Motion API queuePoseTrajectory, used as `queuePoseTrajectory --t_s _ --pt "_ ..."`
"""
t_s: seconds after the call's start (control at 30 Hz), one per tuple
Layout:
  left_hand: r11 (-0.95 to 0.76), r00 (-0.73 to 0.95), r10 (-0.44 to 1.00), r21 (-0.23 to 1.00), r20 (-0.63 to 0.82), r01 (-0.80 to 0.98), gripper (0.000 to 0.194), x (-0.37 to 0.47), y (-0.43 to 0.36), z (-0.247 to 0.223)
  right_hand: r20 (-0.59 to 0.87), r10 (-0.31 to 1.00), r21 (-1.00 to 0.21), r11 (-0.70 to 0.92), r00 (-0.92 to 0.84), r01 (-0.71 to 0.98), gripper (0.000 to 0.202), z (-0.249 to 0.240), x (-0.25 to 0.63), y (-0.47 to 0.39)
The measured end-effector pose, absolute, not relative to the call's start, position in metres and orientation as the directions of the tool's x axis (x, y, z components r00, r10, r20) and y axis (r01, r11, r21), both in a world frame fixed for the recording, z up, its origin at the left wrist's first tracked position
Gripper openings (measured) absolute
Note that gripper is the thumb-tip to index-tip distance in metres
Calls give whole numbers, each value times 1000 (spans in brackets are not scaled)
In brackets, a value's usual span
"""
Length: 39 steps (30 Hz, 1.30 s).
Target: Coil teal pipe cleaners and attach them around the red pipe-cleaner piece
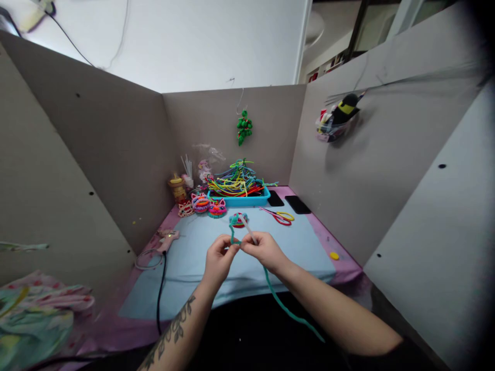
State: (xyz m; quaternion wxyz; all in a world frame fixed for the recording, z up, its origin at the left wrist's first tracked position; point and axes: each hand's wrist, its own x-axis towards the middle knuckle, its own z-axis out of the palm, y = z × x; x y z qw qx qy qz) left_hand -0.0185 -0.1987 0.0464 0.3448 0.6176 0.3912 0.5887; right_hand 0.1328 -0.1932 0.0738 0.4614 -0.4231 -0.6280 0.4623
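Observation:
A teal pipe cleaner (284, 307) runs between my two hands above the blue cloth. Its short end bends up by my left hand (219, 259), whose fingers pinch it. My right hand (266, 251) also grips the pipe cleaner, and its long tail hangs below that wrist toward my lap. A thin whitish stick (247, 228) slants up from my right fingers; I cannot tell what kind it is. Just beyond my hands, a small teal and red fuzzy piece (234, 220) lies on the cloth, partly behind the stick.
Behind stand a blue tray (240, 201) of colourful pipe cleaners and several fuzzy cat-like heads (217, 208). Scissors (281, 216) and two dark phones (297, 204) lie to the right. A pink glue gun (169, 238) with a black cord is at left. Grey partitions (232, 116) enclose the table.

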Motion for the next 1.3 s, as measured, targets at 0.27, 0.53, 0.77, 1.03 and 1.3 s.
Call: queuePoseTrajectory --t_s 0.27,0.53,0.77,1.03,1.3 --pt "-638 -28 741 717 671 281 16 -20 -204 59 134 961 -991 126 -241 -48 27 77 127 -197" --pt "-296 -122 949 955 290 -31 27 -11 -199 49 563 815 -758 576 -140 306 20 71 123 -198" --pt "82 40 996 943 -73 -323 40 1 -195 60 720 327 81 836 -612 542 23 85 149 -181" --pt "10 168 986 985 19 -172 35 -12 -200 61 511 591 -403 806 -624 434 16 95 164 -182" --pt "-456 218 874 888 435 56 21 -20 -206 69 -1 840 -999 24 -542 38 28 91 157 -192"
